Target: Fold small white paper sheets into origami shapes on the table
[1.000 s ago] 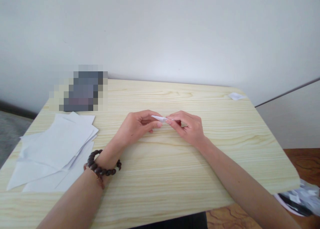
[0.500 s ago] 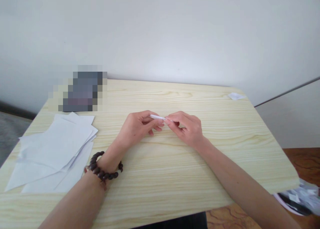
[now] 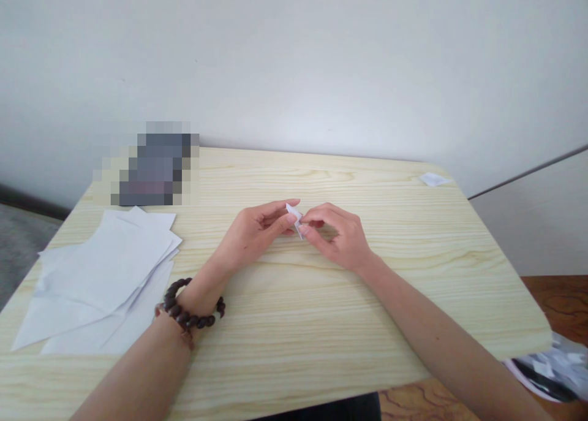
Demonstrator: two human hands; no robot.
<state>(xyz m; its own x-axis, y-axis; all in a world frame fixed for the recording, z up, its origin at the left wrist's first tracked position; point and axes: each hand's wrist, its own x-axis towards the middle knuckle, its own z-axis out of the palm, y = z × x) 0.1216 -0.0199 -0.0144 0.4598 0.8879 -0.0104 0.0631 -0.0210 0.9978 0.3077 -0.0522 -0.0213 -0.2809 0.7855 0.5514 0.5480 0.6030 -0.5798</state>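
A small folded piece of white paper (image 3: 294, 213) is held above the middle of the table, tilted, with its folds partly spread. My left hand (image 3: 257, 228) pinches it between thumb and fingers from the left. From the other side, the thumb and forefinger of my right hand (image 3: 340, 232) close on its right edge. My fingertips cover part of the paper. A dark bead bracelet (image 3: 184, 314) circles my left wrist.
Loose white sheets (image 3: 108, 268) overlap at the table's left. Behind them lies a dark, pixelated object (image 3: 154, 170). Another small folded paper (image 3: 434, 179) rests near the back right corner of the wooden table (image 3: 349, 347). A plastic bag (image 3: 563, 366) is on the floor at right.
The folded paper has turned from lying nearly flat and edge-on to a steeper tilt, showing more of its face. My fingers have shifted slightly on it. Both arms stay in place.
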